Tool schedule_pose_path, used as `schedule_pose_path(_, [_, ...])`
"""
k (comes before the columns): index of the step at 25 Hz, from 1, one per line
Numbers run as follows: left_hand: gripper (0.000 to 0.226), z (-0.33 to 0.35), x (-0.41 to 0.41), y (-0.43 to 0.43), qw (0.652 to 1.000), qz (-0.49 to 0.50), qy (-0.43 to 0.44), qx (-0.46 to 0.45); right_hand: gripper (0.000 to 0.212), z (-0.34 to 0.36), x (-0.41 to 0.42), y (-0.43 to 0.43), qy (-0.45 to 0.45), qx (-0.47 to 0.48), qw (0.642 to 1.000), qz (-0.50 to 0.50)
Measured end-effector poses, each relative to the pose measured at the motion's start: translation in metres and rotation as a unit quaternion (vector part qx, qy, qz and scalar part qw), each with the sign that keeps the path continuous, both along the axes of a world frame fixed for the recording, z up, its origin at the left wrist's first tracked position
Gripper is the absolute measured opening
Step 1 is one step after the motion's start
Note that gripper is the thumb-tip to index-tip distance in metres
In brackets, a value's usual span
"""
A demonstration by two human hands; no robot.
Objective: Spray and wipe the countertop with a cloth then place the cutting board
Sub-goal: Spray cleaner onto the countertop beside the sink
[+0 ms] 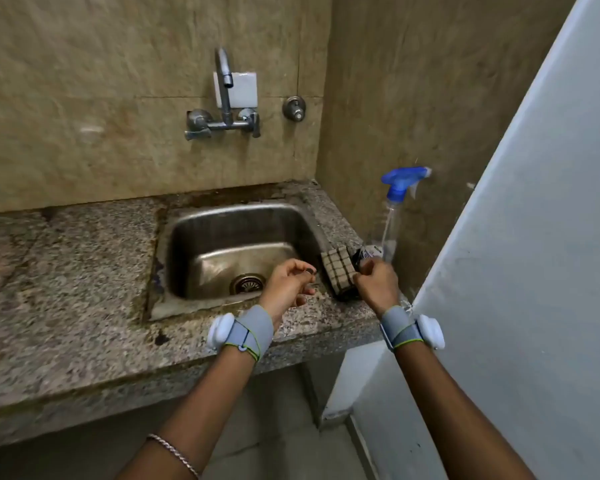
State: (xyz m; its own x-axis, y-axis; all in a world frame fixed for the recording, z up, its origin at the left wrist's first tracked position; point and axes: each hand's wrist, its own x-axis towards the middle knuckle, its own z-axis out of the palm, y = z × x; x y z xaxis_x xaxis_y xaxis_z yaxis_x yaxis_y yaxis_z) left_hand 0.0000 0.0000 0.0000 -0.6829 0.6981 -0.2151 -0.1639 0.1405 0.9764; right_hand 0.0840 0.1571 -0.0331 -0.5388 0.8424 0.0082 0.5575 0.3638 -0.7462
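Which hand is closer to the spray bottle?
Right. The right hand is just below the spray bottle; the left hand hovers over the sink rim, beyond the cloth.

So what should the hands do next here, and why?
Probably lift the spray bottle with the right hand: it stands untouched by the wall, just beyond that hand, which is curled at the folded cloth; the countertop shows stains.

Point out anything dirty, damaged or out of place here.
Dark grime rings the sink on the countertop, heaviest along its back and left edges; a dark stain marks the counter's front. Nothing looks toppled: the spray bottle stands upright.
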Motion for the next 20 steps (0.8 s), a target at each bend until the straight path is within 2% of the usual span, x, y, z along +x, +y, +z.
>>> schedule_pose_path(5, [0.021,-0.001,-0.014,0.045,0.999,-0.043,-0.001,-0.034,0.047,0.004,-0.004,0.039,0.015,0.022,0.992,-0.127])
schedule_pose_path(9, [0.020,0.006,-0.023,0.084,0.998,-0.051,0.008,-0.035,0.060,0.000,-0.017,0.073,0.066,0.026,0.989,-0.132])
schedule_pose_path(11, [0.021,0.005,-0.027,0.102,0.998,-0.047,0.007,-0.041,0.060,-0.006,-0.025,0.087,0.098,0.013,0.988,-0.114])
schedule_pose_path(14, [0.022,0.006,-0.032,0.118,0.998,-0.043,0.023,-0.045,0.048,-0.009,-0.035,0.094,0.120,-0.022,0.987,-0.104])
schedule_pose_path(18, [0.024,0.013,-0.038,0.132,0.997,-0.038,0.052,-0.038,0.041,-0.003,-0.040,0.097,0.145,0.010,0.984,-0.107])
schedule_pose_path(20, [0.024,0.026,-0.044,0.137,0.996,-0.027,0.085,-0.007,0.042,0.014,-0.045,0.096,0.172,0.032,0.980,-0.091])
